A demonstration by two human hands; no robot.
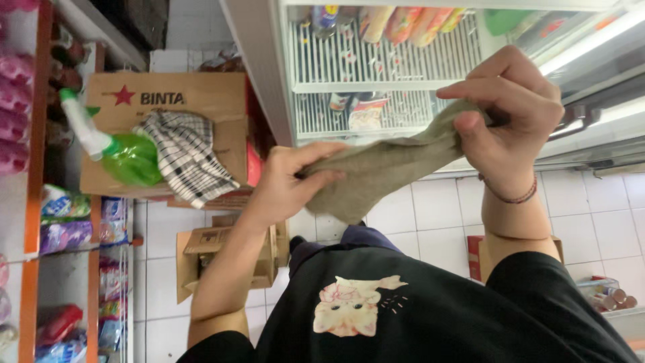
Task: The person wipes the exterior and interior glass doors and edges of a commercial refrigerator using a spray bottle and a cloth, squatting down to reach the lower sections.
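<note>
A grey-green cloth [383, 171] is stretched between both hands in front of my chest. My left hand [289, 185] pinches its lower left end, thumb on top. My right hand [514, 111], with a thin bracelet on the wrist, grips the upper right end, fingers curled around it. Behind the cloth stands an open glass-door cooler [383, 74] with white wire shelves and drinks.
A cardboard box [164, 101] at the left carries a green spray bottle [117, 151] and a checked cloth [188, 158]. Shelves of packaged goods [67, 228] run down the left edge. Smaller cartons [222, 259] stand on the white tiled floor [430, 215].
</note>
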